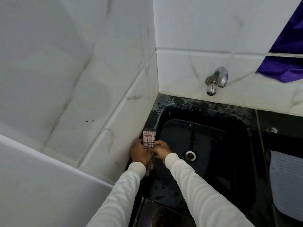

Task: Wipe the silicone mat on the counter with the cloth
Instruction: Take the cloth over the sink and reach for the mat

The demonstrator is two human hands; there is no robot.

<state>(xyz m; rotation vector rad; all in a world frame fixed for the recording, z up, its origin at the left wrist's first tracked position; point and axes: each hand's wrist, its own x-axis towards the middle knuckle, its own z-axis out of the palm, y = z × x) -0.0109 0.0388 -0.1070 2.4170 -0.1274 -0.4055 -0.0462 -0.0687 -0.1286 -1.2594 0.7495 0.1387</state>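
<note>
The cloth, pink w/ dark checks, is held up at the left edge of the black sink, right by the white tiled wall. Both hands are on it. The left hand grips the cloth from the wall side, fingers curled round it. The right hand pinches it from the sink side, fingers bent in tight. The 2 hands are close together, nearly touching, w/ the cloth squeezed between them. One end of the cloth sticks up above the hands, the other end hangs down under the left wrist. Both arms wear long white sleeves.

The silicone mat is well apart from the hands, on the counter at the far right past the sink. It is grey w/ wavy ridges and only part of it shows.

In the sink bottom there is a round metal drain. A shiny tap sticks out of the back wall above the sink. A purple fabric hangs at the top right corner.
</note>
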